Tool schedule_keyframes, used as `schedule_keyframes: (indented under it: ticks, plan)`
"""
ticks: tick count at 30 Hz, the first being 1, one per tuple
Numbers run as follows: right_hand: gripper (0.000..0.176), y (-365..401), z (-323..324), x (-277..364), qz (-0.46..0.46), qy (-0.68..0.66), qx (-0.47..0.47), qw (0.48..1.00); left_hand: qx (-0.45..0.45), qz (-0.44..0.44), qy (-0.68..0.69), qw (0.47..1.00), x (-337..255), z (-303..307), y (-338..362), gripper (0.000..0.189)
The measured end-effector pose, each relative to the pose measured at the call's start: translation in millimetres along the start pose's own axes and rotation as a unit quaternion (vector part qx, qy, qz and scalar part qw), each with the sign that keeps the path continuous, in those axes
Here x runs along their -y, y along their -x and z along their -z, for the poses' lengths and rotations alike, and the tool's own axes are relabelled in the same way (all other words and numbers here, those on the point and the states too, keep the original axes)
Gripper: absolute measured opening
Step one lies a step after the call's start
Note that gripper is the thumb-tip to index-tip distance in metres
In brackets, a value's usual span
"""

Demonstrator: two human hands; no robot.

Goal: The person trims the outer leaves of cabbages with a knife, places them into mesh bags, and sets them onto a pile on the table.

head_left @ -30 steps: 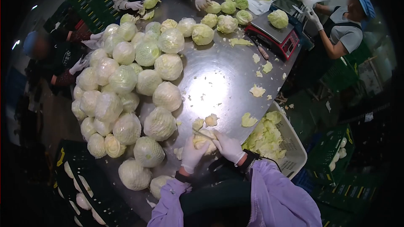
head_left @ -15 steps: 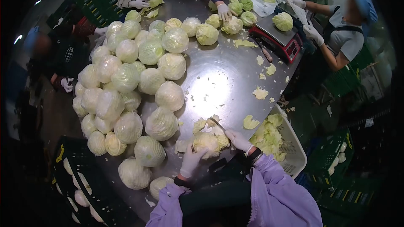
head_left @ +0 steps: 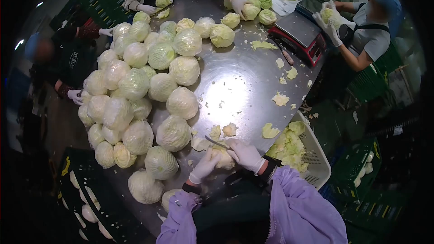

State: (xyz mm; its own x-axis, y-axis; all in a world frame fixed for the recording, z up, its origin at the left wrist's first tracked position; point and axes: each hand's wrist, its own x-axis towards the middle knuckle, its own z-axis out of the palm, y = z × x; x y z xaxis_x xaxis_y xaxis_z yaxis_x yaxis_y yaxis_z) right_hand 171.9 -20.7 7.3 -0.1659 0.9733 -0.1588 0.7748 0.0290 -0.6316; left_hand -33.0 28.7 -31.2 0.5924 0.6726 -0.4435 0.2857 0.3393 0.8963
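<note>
The left hand (head_left: 203,167) curls its gloved fingers around the left side of a pale cabbage (head_left: 224,159), which sits between the two hands near the close edge of the metal surface (head_left: 257,81). The right hand (head_left: 246,156) closes its fingers on a knife (head_left: 217,142), whose blade points left across the far side of the cabbage; the exact grip on the handle is hidden. Torn scraps (head_left: 229,129) lie just beyond the blade. To the left is a big pile of wrapped cabbages (head_left: 134,83), the nearest ones close to the left hand. At the right edge stands a white basket (head_left: 320,171) of loose leaves (head_left: 289,151). Farther off, a red scale (head_left: 296,31) stands near a wooden-handled tool (head_left: 288,57). Across from it, a person (head_left: 373,40) holds another cabbage in both gloved hands, and a purple-sleeved co-worker's hand (head_left: 238,5) touches one more.
</note>
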Motion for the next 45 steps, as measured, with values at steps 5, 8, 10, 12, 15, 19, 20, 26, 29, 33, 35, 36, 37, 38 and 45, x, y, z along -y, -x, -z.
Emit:
schedule_keyframes:
  ticks: [5, 8, 10, 12, 15, 19, 20, 26, 29, 33, 35, 36, 37, 38, 45]
  plan:
    - [0.054, 4, 0, -7, 0.02, -0.03, -0.013, 0.999, -0.031, -0.005, 0.043, 0.999, 5, -1, -6, 0.057]
    - [0.059, 13, 2, 8, 0.005, 0.043, -0.031, 0.999, -0.008, -0.021, 0.099, 0.995, 3, -5, -10, 0.05]
    - [0.059, 11, 0, 3, 0.007, 0.031, -0.043, 0.999, -0.002, -0.029, 0.092, 0.995, 10, -4, -14, 0.045]
    - [0.058, 5, -1, 0, 0.015, 0.018, -0.055, 0.998, -0.002, -0.039, 0.083, 0.996, 10, 0, -15, 0.041]
    - [0.055, -2, 1, -1, 0.021, 0.027, -0.055, 0.998, -0.017, -0.109, -0.037, 0.993, 3, 5, -14, 0.041]
    - [0.051, -5, 5, -2, 0.007, 0.036, -0.04, 0.999, 0.003, -0.057, -0.013, 0.998, 4, 7, -16, 0.042]
    - [0.05, -7, 6, -3, 0.008, 0.033, -0.042, 0.999, 0.004, -0.027, -0.009, 1.0, 5, 7, -18, 0.043]
    - [0.049, -10, 7, -13, 0.009, 0.015, -0.03, 0.999, 0.011, -0.094, -0.121, 0.988, 7, 10, -28, 0.054]
    - [0.049, -10, -3, -30, 0.097, -0.03, -0.095, 0.99, -0.011, -0.08, -0.069, 0.994, -1, 6, -23, 0.056]
    - [0.048, -7, 1, -23, 0.043, -0.004, -0.056, 0.997, 0.004, -0.07, -0.087, 0.994, -5, 5, -22, 0.056]
    - [0.044, -8, 4, -22, -0.006, -0.018, -0.052, 0.998, 0.009, -0.037, -0.184, 0.982, -14, 5, -19, 0.057]
    - [0.044, -11, 6, -25, -0.005, -0.018, -0.052, 0.998, 0.007, -0.037, -0.185, 0.982, -11, 5, -19, 0.057]
    - [0.04, -14, 8, -31, -0.013, -0.045, -0.048, 0.998, -0.008, -0.083, -0.178, 0.981, -6, 4, -17, 0.057]
    - [0.037, -17, 11, -35, -0.022, -0.073, -0.044, 0.996, -0.023, -0.129, -0.171, 0.977, -3, 3, -17, 0.057]
    - [0.034, -26, 17, -38, -0.011, -0.009, -0.061, 0.998, -0.048, -0.116, -0.195, 0.973, -48, -29, 0, 0.073]
